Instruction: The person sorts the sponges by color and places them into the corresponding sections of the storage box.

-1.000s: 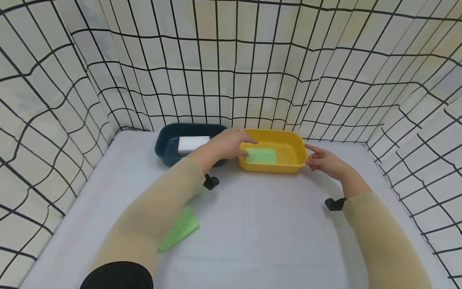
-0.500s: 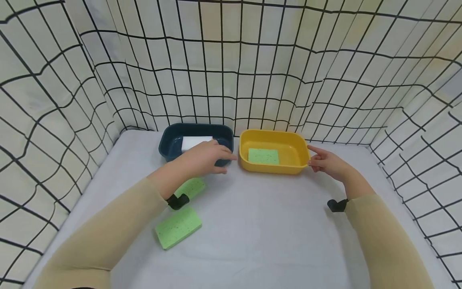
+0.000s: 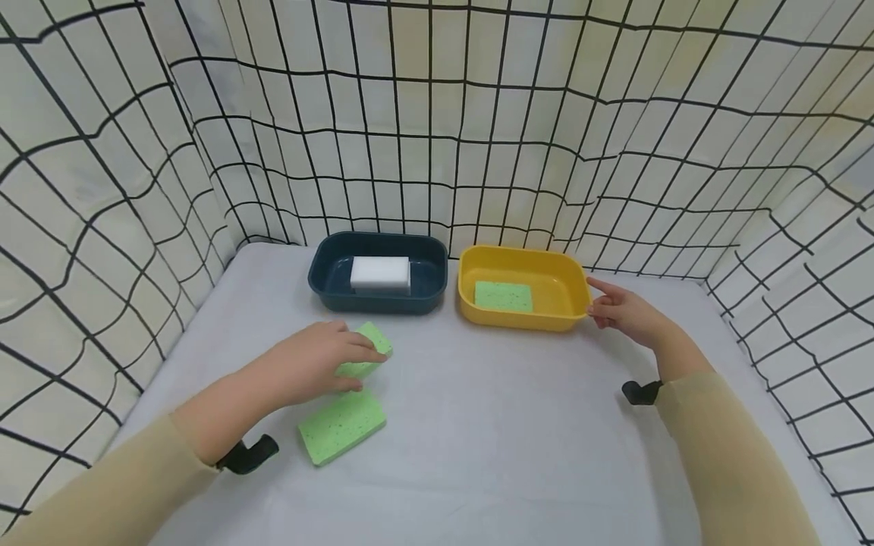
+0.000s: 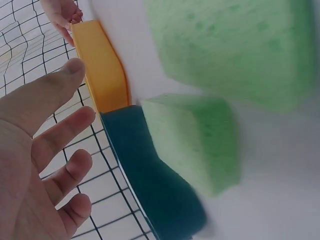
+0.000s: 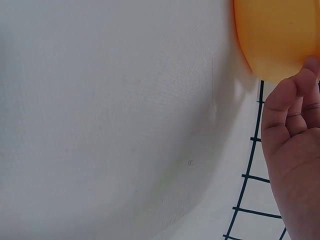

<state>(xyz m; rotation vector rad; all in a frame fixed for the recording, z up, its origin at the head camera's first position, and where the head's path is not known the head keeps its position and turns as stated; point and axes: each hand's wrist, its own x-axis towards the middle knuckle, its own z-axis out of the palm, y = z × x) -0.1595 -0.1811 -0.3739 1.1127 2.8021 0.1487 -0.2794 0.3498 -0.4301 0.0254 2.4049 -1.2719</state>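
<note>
My left hand (image 3: 324, 360) hovers with loosely spread fingers over a light green sponge (image 3: 374, 339), partly hiding it in the head view. The left wrist view shows nothing between its fingers. A second green sponge (image 3: 343, 426) lies just nearer to me on the cloth. At the yellow tub (image 3: 522, 320), my right hand (image 3: 628, 317) touches the right end, index finger extended and the other fingers bent. A green sponge (image 3: 503, 296) lies in that tub's left part. Left of it stands a dark blue tub (image 3: 382, 305) with a white foam block (image 3: 380, 274) inside.
A white cloth (image 3: 505, 425) covers the table. Black wire grid panels (image 3: 451, 163) stand behind the tubs and along both sides. Both tubs sit side by side near the back panel, a narrow gap between them.
My left hand has moved from the yellow tub's left edge back toward me and left, past the dark blue tub, to the loose sponges. My right hand stays at the yellow tub.
</note>
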